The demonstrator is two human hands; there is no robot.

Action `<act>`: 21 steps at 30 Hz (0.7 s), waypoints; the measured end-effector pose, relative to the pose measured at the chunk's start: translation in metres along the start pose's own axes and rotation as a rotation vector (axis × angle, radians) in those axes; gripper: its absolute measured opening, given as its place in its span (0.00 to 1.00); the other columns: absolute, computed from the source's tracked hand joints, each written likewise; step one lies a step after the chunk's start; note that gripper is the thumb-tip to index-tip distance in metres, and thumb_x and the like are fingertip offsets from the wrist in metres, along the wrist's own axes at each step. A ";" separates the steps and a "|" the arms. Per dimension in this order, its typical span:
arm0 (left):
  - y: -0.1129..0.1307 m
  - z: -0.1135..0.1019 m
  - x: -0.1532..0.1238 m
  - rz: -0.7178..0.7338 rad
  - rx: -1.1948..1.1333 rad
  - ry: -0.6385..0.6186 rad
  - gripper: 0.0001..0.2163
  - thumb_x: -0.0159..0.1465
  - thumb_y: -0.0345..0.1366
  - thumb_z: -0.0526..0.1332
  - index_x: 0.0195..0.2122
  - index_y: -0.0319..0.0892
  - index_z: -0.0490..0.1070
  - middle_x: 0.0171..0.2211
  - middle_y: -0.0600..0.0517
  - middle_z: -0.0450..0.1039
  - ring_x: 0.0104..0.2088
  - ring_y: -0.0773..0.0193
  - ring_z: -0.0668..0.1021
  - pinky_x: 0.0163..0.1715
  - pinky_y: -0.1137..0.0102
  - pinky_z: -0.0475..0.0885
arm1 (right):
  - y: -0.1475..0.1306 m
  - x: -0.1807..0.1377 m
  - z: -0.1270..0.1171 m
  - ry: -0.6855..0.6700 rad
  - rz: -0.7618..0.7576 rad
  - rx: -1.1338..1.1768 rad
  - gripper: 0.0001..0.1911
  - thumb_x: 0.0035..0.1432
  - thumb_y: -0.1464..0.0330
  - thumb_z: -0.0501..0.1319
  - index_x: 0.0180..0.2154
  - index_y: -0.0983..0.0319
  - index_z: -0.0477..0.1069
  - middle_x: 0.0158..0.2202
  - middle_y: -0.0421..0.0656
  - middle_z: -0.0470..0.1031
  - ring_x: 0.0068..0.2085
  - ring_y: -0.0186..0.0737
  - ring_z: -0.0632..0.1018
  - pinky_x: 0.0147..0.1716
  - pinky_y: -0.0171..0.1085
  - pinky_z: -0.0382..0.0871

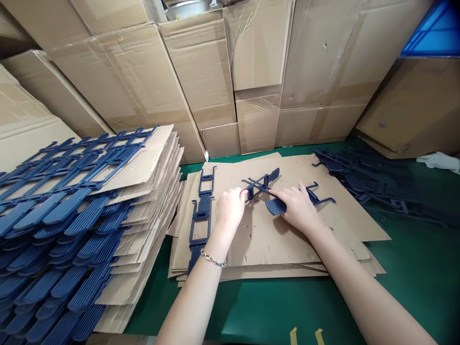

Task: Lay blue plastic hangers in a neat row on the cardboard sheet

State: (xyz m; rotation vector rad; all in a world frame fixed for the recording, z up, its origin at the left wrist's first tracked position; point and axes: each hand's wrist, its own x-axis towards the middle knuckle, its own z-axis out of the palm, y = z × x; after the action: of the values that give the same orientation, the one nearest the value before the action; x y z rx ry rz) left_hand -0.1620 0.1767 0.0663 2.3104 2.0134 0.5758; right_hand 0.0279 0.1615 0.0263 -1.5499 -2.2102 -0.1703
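L hand (pixel 230 207) curls shut round one end of the blue plastic part (pixel 264 183), thumb & fingers pinching it. R hand (pixel 296 207) clamps the other end, fingers pressed together over the thin bar, w/ the ribbed paddle (pixel 276 206) poking out beneath them. The part sits mid-sheet, just above the cardboard sheet (pixel 258 239), between both hands. A grip at each end probably stops that skinny frame twisting, and keeping it low lets the sheet take the weight.

One finished-looking piece (pixel 201 215) lies flat along the sheet's left edge, lengthwise, apart from the hands. Far left, a tall stack (pixel 143 191): rows of the same blue pieces w/ cardboard between layers, likely so they don't tangle. On the right, a loose heap of dark parts (pixel 359 179), near the R hand's side.

Surface is a green tabletop (pixel 413 268), yellow tape marks (pixel 305 335) at the near edge, a white cloth (pixel 440 160) far right. Behind, a wall of cardboard boxes (pixel 251 72), and a blue crate (pixel 436 28) up in the corner. A bracelet (pixel 213 260) on the L wrist.
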 end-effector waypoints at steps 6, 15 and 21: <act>-0.003 -0.018 -0.003 -0.030 0.087 0.093 0.15 0.65 0.39 0.47 0.32 0.42 0.72 0.32 0.49 0.74 0.33 0.61 0.75 0.29 0.71 0.62 | -0.003 -0.001 -0.002 0.006 -0.005 0.013 0.31 0.42 0.80 0.50 0.50 0.59 0.66 0.37 0.42 0.72 0.42 0.42 0.68 0.56 0.54 0.40; -0.004 -0.034 -0.007 -0.027 0.153 0.130 0.14 0.63 0.40 0.50 0.29 0.43 0.74 0.27 0.47 0.75 0.28 0.59 0.75 0.25 0.70 0.60 | -0.012 -0.001 -0.006 0.046 0.045 -0.016 0.30 0.43 0.80 0.49 0.50 0.58 0.67 0.34 0.42 0.70 0.39 0.42 0.67 0.55 0.52 0.43; -0.005 -0.031 -0.015 0.095 0.172 0.211 0.13 0.63 0.38 0.51 0.30 0.43 0.74 0.27 0.49 0.74 0.28 0.61 0.74 0.26 0.70 0.60 | -0.013 -0.001 -0.007 0.049 0.073 -0.001 0.31 0.43 0.80 0.50 0.51 0.58 0.67 0.35 0.43 0.70 0.40 0.43 0.66 0.55 0.51 0.45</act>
State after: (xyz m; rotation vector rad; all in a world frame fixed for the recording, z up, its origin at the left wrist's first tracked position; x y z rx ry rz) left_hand -0.1771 0.1558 0.0901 2.5551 2.1285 0.7052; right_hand 0.0180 0.1531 0.0344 -1.6062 -2.1130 -0.1851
